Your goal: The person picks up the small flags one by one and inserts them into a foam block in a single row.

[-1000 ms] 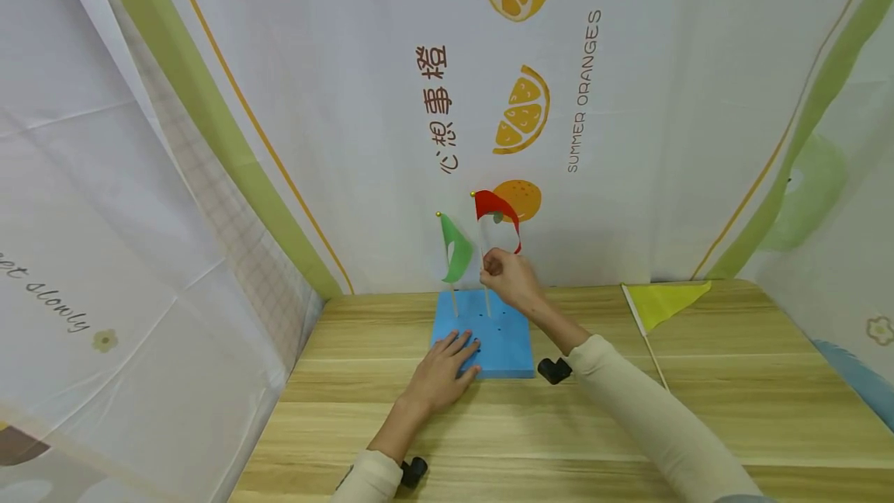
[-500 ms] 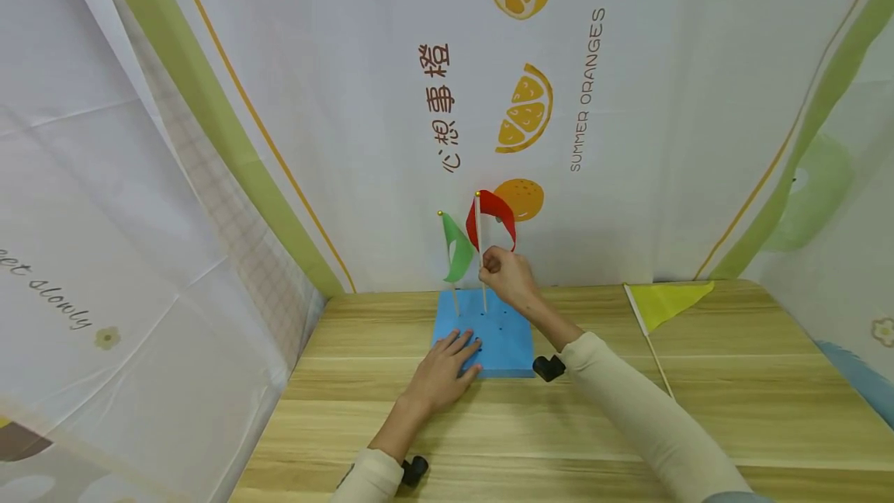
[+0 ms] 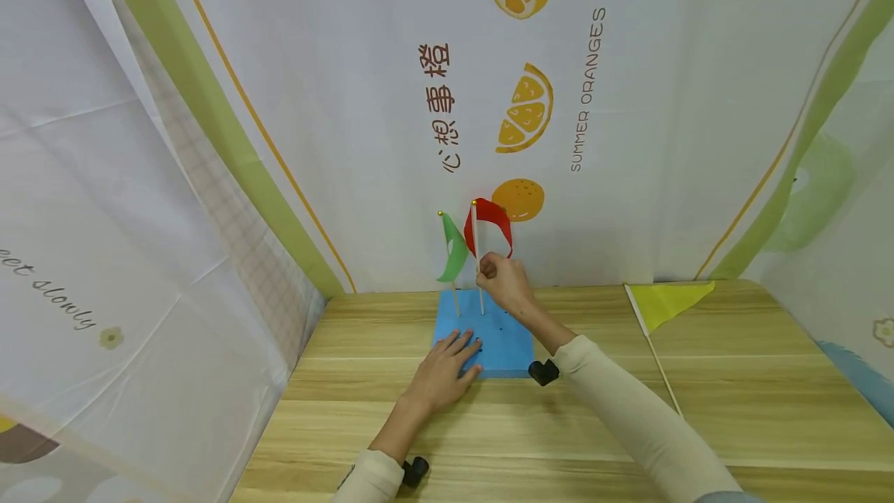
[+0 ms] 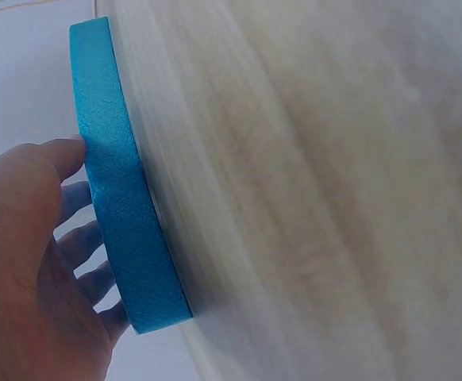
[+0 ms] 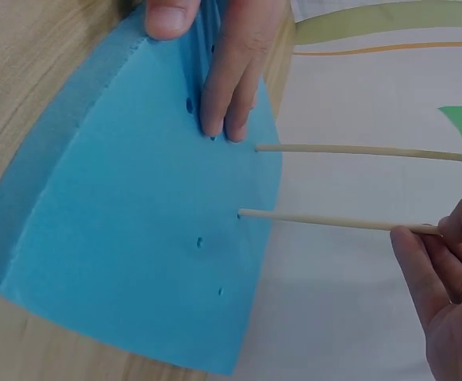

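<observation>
My right hand (image 3: 506,283) pinches the thin wooden stick of a red flag (image 3: 492,213) between thumb and fingers. The stick stands nearly upright, its lower tip right at a hole in the blue foam board (image 5: 128,206), as the right wrist view shows. Just left of it a green flag (image 3: 455,253) stands with its stick in the board. With fingers spread, my left hand (image 3: 440,372) rests on the board's near left part. In the left wrist view the thumb of that hand (image 4: 32,230) lies along the board's edge.
A yellow flag (image 3: 663,305) on a stick lies on the wooden table (image 3: 594,441) to the right. Several small holes dot the board. Behind the table hangs a white curtain (image 3: 349,99) printed with oranges.
The red flag has turned on its stick and shifted left, then come down slightly with my right hand. My left hand has stayed in place on the board.
</observation>
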Action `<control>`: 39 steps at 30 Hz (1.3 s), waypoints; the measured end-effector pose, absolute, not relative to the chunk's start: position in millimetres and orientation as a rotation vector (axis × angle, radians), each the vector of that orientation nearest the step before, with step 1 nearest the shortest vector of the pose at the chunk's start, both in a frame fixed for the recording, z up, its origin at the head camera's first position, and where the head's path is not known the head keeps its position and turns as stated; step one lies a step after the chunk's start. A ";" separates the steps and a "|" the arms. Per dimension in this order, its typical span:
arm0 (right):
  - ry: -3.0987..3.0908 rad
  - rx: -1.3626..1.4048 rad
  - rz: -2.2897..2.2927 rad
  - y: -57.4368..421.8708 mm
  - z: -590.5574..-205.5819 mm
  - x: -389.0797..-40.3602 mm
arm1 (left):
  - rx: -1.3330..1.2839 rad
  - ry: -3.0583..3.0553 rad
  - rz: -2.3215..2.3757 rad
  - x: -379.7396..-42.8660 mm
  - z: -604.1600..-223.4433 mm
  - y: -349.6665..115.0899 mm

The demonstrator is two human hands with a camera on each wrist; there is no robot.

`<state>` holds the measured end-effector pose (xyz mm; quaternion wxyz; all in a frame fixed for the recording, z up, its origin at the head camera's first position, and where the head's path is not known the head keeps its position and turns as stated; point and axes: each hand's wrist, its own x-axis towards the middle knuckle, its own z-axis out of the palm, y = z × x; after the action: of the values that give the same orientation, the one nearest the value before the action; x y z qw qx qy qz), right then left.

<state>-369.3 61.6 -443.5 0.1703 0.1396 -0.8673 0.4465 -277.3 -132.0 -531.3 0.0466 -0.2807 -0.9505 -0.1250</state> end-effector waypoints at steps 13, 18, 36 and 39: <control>-2.478 0.418 1.237 62.1 -457.4 -369.4 | -0.862 -2.885 -0.385 -279.0 -531.6 -131.9; -2.466 0.425 1.233 61.8 -462.7 -368.6 | -0.861 -2.881 -0.378 -279.9 -531.9 -131.9; -2.497 0.436 1.231 65.6 -463.9 -369.4 | -0.858 -2.896 -0.387 -278.9 -532.0 -131.5; -2.510 0.439 1.223 69.6 -460.8 -367.6 | -0.860 -2.896 -0.389 -278.6 -531.4 -131.4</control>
<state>-367.6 69.6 -460.8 0.1567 0.1534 -0.8770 0.4275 -278.6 -131.4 -531.4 0.0480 -0.2821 -0.9496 -0.1276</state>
